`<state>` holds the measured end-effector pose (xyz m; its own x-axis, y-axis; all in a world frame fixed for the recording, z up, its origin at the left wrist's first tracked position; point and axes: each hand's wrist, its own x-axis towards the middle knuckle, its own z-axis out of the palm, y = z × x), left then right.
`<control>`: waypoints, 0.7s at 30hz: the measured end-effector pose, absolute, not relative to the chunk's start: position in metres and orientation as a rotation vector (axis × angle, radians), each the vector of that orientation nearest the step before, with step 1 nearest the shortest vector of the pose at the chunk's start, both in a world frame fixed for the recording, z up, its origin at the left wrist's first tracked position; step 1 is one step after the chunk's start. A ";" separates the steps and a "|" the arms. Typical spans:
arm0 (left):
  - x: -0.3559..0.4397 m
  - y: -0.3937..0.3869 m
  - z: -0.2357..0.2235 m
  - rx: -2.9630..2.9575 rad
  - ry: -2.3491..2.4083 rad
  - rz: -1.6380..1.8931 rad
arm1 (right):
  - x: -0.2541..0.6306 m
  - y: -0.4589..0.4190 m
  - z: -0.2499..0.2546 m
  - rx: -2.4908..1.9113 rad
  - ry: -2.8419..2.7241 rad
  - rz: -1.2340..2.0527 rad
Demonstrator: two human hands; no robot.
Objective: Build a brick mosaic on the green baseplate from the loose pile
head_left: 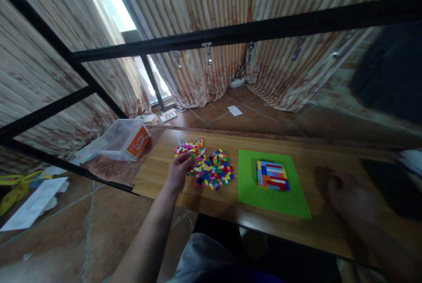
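Observation:
My left hand [180,170] is over the left side of a pile of small toy bricks [214,169] in many colours. Its thumb and fingers are pinched on a small green brick [193,156]. A green baseplate [249,186] lies right of the pile. On it sits a roughly rectangular block of joined bricks [273,175] in blue, red, orange and white. To the right of the baseplate, my right hand [346,193] is over the table, apart from the plate. It is dim and blurred, so its fingers cannot be made out clearly.
The wooden table [154,173] carries a dark flat object [392,186] at the right. A clear plastic box [120,140] with an orange label stands beyond its left end. Black metal bars [231,34] cross in front of curtains. Papers [36,204] lie on the tiled floor.

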<state>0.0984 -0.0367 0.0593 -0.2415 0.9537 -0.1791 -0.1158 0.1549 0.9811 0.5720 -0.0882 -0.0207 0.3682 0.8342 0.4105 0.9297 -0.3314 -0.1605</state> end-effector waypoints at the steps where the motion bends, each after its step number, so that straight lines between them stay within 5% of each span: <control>1: 0.105 -0.043 0.061 0.822 1.319 1.301 | 0.569 -0.088 -0.017 -2.280 -1.536 -0.373; 21: 0.231 -0.092 0.046 1.168 1.125 0.943 | 0.557 -0.085 -0.004 -2.296 -1.475 -0.263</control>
